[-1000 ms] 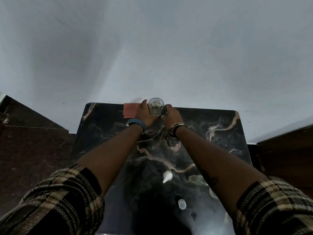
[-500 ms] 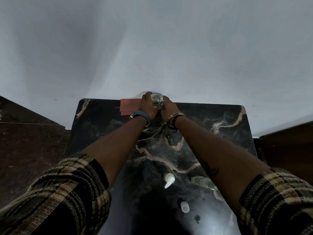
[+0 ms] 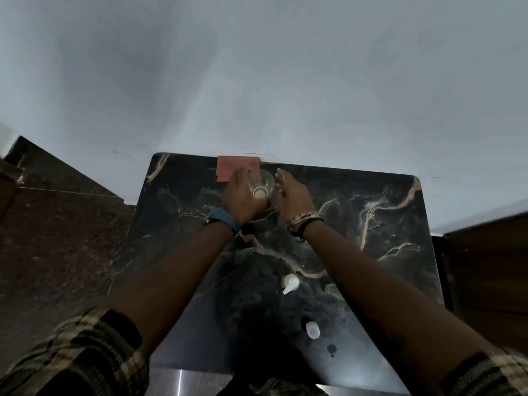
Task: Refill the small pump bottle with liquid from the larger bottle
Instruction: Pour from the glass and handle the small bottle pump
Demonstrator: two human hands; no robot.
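My left hand [image 3: 243, 197] wraps its fingers round the clear larger bottle [image 3: 261, 186] at the counter's [image 3: 371, 252] far edge, right hand [image 3: 291, 192] spread empty just beside; nearer, the white-pumped small bottle [image 3: 290, 282] awaits pouring, I judge.

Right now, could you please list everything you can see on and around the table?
Clear bottle: one, transparent, far table edge, left hand around it.
Red card: one, far edge, beside the bottle.
Pump head: one, white, mid table.
Cap: one, white, near edge.
Table: one, black marble with pale veins.
Wall: grey-white, behind.
Left hand: blue wristband, holds the bottle.
Right hand: bracelets, fingers open, beside the bottle.
Sleeves: two, plaid.
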